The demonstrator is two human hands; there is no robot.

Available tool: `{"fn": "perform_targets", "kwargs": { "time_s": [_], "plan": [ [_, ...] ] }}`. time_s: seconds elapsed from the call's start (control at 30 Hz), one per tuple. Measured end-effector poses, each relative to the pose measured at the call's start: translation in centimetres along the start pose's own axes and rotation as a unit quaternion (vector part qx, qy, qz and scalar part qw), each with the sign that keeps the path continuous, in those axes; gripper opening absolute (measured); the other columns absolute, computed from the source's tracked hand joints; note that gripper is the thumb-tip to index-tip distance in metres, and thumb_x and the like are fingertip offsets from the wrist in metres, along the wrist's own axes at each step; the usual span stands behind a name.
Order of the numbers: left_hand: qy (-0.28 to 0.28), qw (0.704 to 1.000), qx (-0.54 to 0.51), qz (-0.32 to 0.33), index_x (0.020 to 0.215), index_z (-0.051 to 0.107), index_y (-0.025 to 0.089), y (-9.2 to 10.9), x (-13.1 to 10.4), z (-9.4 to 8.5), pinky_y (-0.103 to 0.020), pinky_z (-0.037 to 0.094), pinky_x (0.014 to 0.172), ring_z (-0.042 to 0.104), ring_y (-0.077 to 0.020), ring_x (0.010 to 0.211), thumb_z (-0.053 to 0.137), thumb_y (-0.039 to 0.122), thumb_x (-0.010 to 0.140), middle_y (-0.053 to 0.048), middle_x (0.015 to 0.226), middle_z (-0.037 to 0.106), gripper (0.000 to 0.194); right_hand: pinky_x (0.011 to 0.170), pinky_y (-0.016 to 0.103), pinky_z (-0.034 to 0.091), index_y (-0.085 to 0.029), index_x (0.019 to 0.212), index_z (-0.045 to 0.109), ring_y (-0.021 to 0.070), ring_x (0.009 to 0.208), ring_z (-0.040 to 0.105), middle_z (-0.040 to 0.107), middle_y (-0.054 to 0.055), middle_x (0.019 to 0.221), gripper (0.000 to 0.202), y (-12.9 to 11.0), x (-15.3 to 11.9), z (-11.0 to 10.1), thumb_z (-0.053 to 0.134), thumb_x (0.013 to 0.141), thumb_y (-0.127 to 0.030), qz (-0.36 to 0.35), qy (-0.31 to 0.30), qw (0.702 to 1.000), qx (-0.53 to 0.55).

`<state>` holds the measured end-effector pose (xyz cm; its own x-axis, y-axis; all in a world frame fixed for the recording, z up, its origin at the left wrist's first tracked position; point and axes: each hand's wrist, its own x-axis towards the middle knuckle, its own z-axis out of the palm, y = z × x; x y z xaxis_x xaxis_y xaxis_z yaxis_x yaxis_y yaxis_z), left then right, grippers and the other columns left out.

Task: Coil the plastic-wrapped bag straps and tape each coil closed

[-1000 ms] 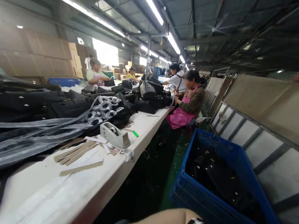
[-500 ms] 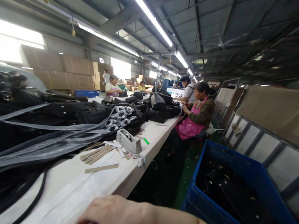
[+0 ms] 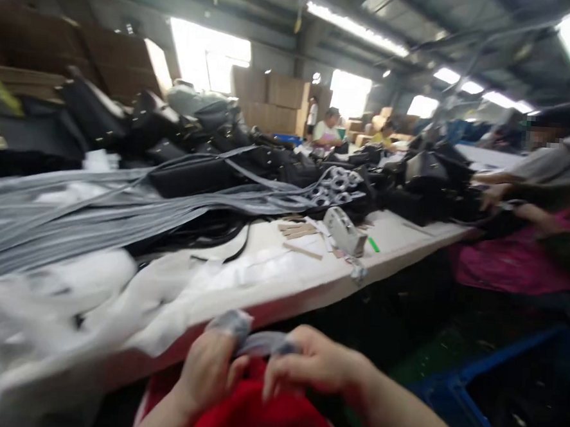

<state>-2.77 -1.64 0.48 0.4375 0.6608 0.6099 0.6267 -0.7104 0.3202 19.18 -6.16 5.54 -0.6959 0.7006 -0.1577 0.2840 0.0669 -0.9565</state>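
Note:
Low in the view, above the red cloth (image 3: 258, 411) at my lap, both hands are closed on one greyish, translucent-looking strip (image 3: 263, 343). My left hand (image 3: 209, 363) grips one end, where a bunched part sticks out above the fingers. My right hand (image 3: 312, 363) pinches the other end, and a short curved span runs between them. Blur hides its exact kind. The table's white edge lies just beyond the hands. On the table, long grey strips (image 3: 179, 208) stretch to coiled grey rings (image 3: 337, 184), next to a tape dispenser (image 3: 344, 231).
Black bags (image 3: 297, 166) are heaped along the table. Crumpled white wrapping (image 3: 82, 291) covers its near left part. Card strips (image 3: 299, 232) and a green piece (image 3: 373, 244) lie near the dispenser. A blue crate (image 3: 477, 386) stands at right, near a co-worker's pink apron (image 3: 508, 262).
The view has swung left. One forearm and hand showed at the bottom before; now both hands are in view, holding the greyish strip over the red cloth.

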Motion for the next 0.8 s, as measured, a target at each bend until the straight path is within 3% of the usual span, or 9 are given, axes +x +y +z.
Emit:
{"fn": "perform_targets", "kwargs": {
  "time_s": [0.07,0.13,0.3,0.4,0.47,0.5,0.6,0.7,0.8],
  "plan": [
    [-0.086,0.992,-0.064,-0.062,0.060,0.059,0.020,1.2,-1.2,-0.3,-0.028,0.040,0.052,0.054,-0.0164,0.052,0.026,0.055,0.094,-0.005,0.053,0.056,0.060,0.055,0.022,0.045,-0.014,0.086,0.069,0.0117,0.057,0.055,0.061,0.000,0.063,0.038,1.9,0.4,-2.0,0.051,0.091,-0.046,0.014,0.075,0.996,-0.042],
    [-0.183,0.939,-0.218,-0.195,0.054,0.055,0.019,2.2,-1.1,0.1,-0.026,0.036,0.050,0.052,-0.0143,0.048,0.022,0.055,0.095,-0.004,0.050,0.054,0.064,0.072,0.029,0.049,-0.015,0.094,0.068,0.0178,0.077,0.061,0.067,0.005,0.082,0.030,3.7,1.0,-3.4,0.062,0.083,-0.042,-0.002,0.201,0.969,-0.143],
    [-0.220,0.624,-0.591,-0.461,0.060,0.057,0.016,3.6,1.1,0.0,-0.023,0.033,0.038,0.031,-0.0089,0.028,0.032,0.074,0.085,0.007,0.031,0.030,0.067,0.095,0.038,0.044,-0.018,0.125,0.053,0.0237,0.107,0.056,0.060,0.011,0.119,0.045,5.7,2.5,-1.2,0.060,0.082,-0.030,-0.059,0.183,0.965,-0.178],
    [-0.133,0.542,-0.677,-0.480,0.069,0.060,0.013,3.2,2.4,-0.8,-0.022,0.038,0.041,0.028,-0.0067,0.029,0.039,0.072,0.084,0.010,0.034,0.028,0.064,0.083,0.034,0.047,-0.015,0.103,0.062,0.0208,0.089,0.060,0.066,0.008,0.098,0.026,6.4,3.7,2.7,0.046,0.091,-0.031,-0.011,0.157,0.982,-0.107],
    [-0.041,0.564,-0.685,-0.459,0.081,0.062,0.012,2.0,3.1,-1.0,-0.025,0.045,0.050,0.034,-0.0069,0.036,0.040,0.066,0.088,0.009,0.043,0.035,0.059,0.071,0.029,0.047,-0.014,0.087,0.065,0.0170,0.074,0.058,0.064,0.004,0.079,0.032,6.2,4.2,5.0,0.042,0.094,-0.035,0.025,0.088,0.995,-0.040],
    [0.019,0.609,-0.659,-0.441,0.086,0.062,0.013,1.3,3.3,-1.0,-0.027,0.049,0.058,0.041,-0.0083,0.042,0.040,0.063,0.089,0.007,0.050,0.041,0.056,0.066,0.026,0.046,-0.014,0.085,0.065,0.0149,0.068,0.056,0.061,0.002,0.073,0.034,5.9,4.1,5.8,0.043,0.094,-0.037,0.033,0.040,0.999,-0.005],
    [0.135,0.825,-0.426,-0.346,0.089,0.060,0.016,-0.9,2.8,-0.3,-0.038,0.047,0.085,0.058,-0.0184,0.074,0.042,0.060,0.089,-0.004,0.076,0.056,0.048,0.052,0.021,0.039,-0.015,0.089,0.068,0.0100,0.054,0.048,0.057,0.000,0.065,0.035,3.9,3.0,5.9,0.049,0.092,-0.044,0.021,-0.044,0.995,0.093],
    [0.029,0.956,-0.201,-0.212,0.074,0.058,0.018,-1.3,1.0,0.6,-0.041,0.044,0.081,0.056,-0.0254,0.078,0.042,0.064,0.084,-0.010,0.076,0.057,0.049,0.045,0.021,0.035,-0.015,0.087,0.068,0.0085,0.045,0.043,0.057,0.001,0.059,0.044,2.3,1.9,2.1,0.048,0.090,-0.053,0.009,0.047,0.989,0.136],
    [-0.125,0.953,-0.220,-0.168,0.058,0.051,0.020,0.1,0.0,0.8,-0.032,0.040,0.063,0.049,-0.0184,0.059,0.037,0.061,0.088,-0.004,0.058,0.050,0.052,0.052,0.025,0.042,-0.014,0.079,0.067,0.0118,0.048,0.049,0.057,0.003,0.057,0.047,2.7,2.1,-3.0,0.045,0.090,-0.055,0.019,0.174,0.984,0.019]
  ]
}}
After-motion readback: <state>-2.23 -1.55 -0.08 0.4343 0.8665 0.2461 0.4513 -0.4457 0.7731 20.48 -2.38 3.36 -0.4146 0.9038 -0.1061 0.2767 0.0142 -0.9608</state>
